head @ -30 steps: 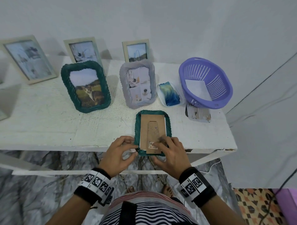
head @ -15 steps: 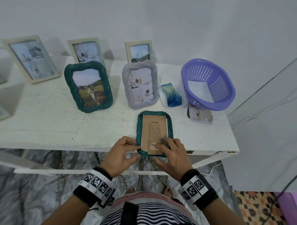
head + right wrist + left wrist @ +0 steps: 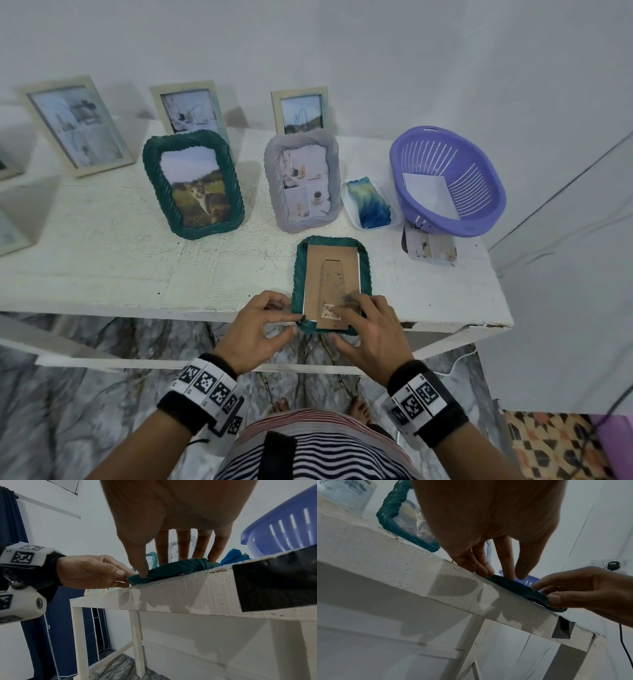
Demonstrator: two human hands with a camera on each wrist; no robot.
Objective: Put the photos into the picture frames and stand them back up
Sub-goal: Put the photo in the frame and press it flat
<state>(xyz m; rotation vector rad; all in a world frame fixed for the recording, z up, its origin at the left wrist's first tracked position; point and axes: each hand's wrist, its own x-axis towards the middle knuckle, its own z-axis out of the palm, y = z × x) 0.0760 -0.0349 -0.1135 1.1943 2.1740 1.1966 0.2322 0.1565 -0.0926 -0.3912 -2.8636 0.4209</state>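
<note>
A green rope-edged frame (image 3: pixel 297 274) lies face down at the table's front edge, its near end overhanging a little. Its brown backing board (image 3: pixel 315 274) with the folded stand faces up, and a thin white edge shows along the board's sides. My left hand (image 3: pixel 253 329) pinches the frame's near left corner between thumb and forefinger. My right hand (image 3: pixel 370 329) presses straight fingers on the board's lower part, thumb against the near rim. The left wrist view shows the frame (image 3: pixel 518 588) between both hands. In the right wrist view my fingers (image 3: pixel 183 545) stand on the frame (image 3: pixel 171 568).
A green frame with a cat photo (image 3: pixel 193 185) and a grey frame (image 3: pixel 303 181) stand behind. Three pale wooden frames line the wall. A purple basket (image 3: pixel 445 185) holding white paper, a white tray (image 3: pixel 352 214) with a blue-green piece and loose prints (image 3: pixel 430 246) sit at the right.
Both hands stay at the frame's near end. My left thumb and forefinger have drawn closer on the corner; the head view has shifted slightly.
</note>
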